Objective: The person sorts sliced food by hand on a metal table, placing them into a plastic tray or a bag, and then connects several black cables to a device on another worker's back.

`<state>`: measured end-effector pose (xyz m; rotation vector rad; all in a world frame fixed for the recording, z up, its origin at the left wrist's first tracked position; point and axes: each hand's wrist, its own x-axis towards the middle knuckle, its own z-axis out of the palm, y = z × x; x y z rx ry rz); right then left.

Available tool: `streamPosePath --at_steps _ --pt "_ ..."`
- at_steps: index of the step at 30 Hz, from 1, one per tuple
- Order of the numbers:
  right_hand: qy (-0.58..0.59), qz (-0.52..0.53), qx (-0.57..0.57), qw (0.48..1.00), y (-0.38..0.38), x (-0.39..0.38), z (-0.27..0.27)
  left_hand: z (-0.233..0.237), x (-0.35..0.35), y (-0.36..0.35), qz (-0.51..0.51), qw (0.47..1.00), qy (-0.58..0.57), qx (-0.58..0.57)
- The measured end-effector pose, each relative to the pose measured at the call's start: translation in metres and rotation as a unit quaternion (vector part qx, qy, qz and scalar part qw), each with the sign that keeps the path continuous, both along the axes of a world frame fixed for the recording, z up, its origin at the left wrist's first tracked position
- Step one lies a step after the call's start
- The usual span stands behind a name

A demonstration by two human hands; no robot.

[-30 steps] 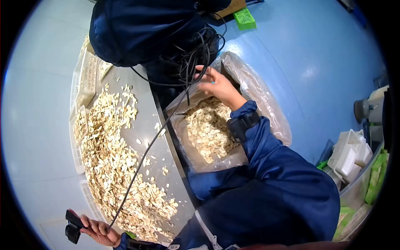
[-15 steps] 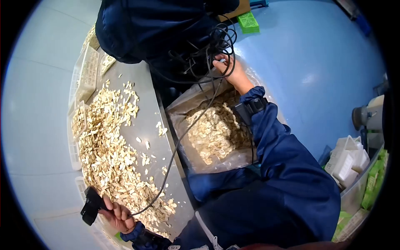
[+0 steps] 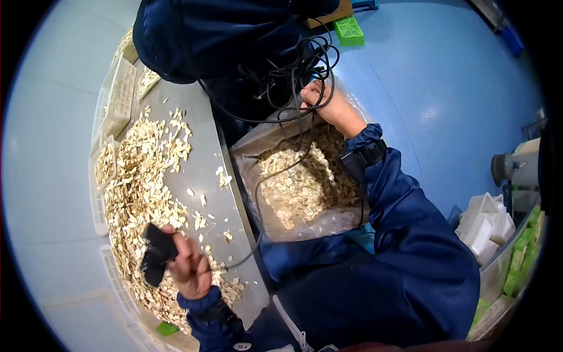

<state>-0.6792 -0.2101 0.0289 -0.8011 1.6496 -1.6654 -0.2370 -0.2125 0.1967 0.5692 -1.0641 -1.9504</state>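
Observation:
My left hand [image 3: 190, 268] grips a black device [image 3: 157, 255] of a kind I cannot make out, above pale dried slices [image 3: 141, 199] spread over a metal table [image 3: 198, 138]. From that hand a black cable droops to the right and up to a tangled bundle of cable [image 3: 298, 75]. My right hand [image 3: 329, 104] has its fingers closed on the bundle, next to another person's dark blue clothing. Below it, a box lined with clear plastic [image 3: 316, 229] holds more slices [image 3: 293, 188].
Another person in dark blue clothing [image 3: 193, 41] is at the top. White baskets [image 3: 120, 97] line the table's left side. A green basket [image 3: 349, 30] stands on the blue floor [image 3: 422, 94]. At right are white baskets [image 3: 484, 223] and a grey bin [image 3: 498, 270].
My left hand has moved right and up with the black device, and the cable sags lower near the box. My right hand has shifted slightly and stays on the cable bundle.

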Motion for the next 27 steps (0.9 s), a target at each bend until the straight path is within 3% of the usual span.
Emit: streamPosePath --at_steps 3,7,8,11,12,15,18,21,27 --pt "-0.021 0.019 0.012 1.000 0.004 0.011 0.005 -0.024 -0.077 -0.004 -0.098 0.995 -0.012 0.002" --pt "-0.015 0.037 0.025 0.999 0.011 0.021 -0.002 -0.064 -0.187 0.002 -0.108 0.981 -0.161 0.012" --pt "-0.067 0.062 0.006 0.996 0.012 0.021 -0.013 -0.080 -0.208 -0.003 -0.103 0.979 -0.175 -0.021" --pt "0.149 0.058 -0.022 0.987 0.027 0.018 -0.023 -0.126 -0.252 -0.008 -0.059 0.978 -0.184 -0.083" --pt "0.171 0.058 0.016 0.983 0.035 0.019 -0.010 -0.139 -0.258 -0.010 -0.040 0.965 -0.224 -0.131" --pt "0.076 0.108 -0.048 0.990 0.036 0.013 -0.023 -0.166 -0.268 -0.017 0.051 0.900 -0.320 -0.292" --pt "0.053 0.104 -0.065 0.991 0.032 0.011 -0.024 -0.178 -0.270 -0.016 0.072 0.889 -0.338 -0.301" --pt "-0.109 0.118 -0.020 0.987 0.033 0.017 0.002 -0.165 -0.270 -0.014 0.051 0.911 -0.326 -0.247" --pt "-0.036 0.017 -0.061 0.997 -0.007 0.010 -0.014 -0.157 -0.265 -0.019 0.026 0.927 -0.301 -0.220"
